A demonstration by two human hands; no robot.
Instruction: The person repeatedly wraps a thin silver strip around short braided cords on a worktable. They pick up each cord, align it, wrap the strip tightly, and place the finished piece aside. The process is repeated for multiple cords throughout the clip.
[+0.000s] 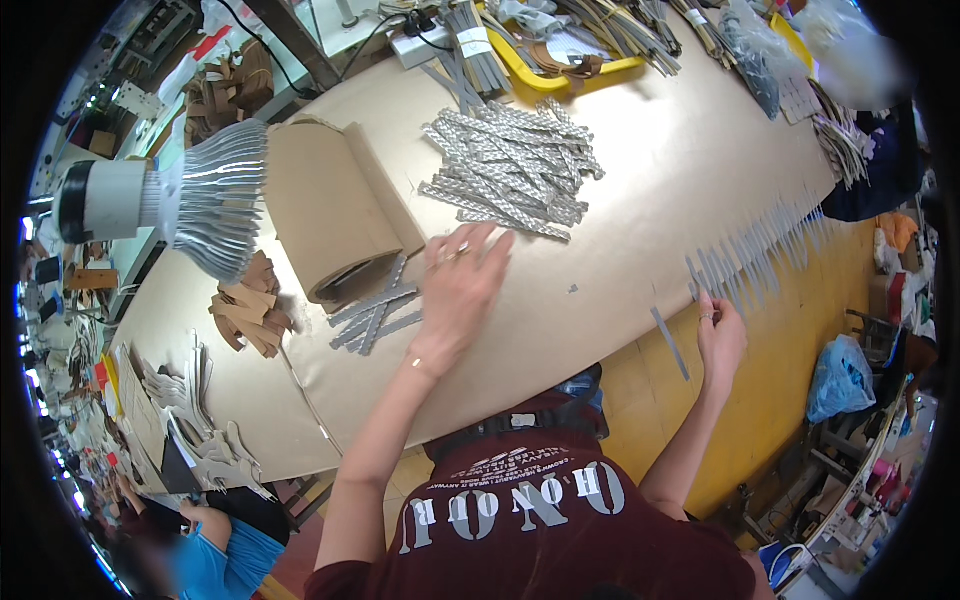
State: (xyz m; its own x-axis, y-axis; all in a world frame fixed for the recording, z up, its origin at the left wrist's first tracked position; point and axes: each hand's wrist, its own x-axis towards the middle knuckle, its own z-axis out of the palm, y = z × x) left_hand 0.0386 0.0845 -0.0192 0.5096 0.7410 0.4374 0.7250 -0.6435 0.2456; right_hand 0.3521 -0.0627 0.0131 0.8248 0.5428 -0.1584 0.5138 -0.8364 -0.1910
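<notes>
Braided strips (515,165) form one pile near the left hand (460,288), fingers apart; the right hand's (722,340) grip is unclear.

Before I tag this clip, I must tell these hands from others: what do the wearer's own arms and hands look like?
No gloves. The left hand wears a small shiny metal ring, its wrist a thin bracelet with a gold-toned plate; the right hand has a thin ring. Dark maroon fabric sleeves leave both forearms bare.

This is a workshop, plainly: braided strips (515,160) heaped top centre, another worker (240,560) lower left.
</notes>
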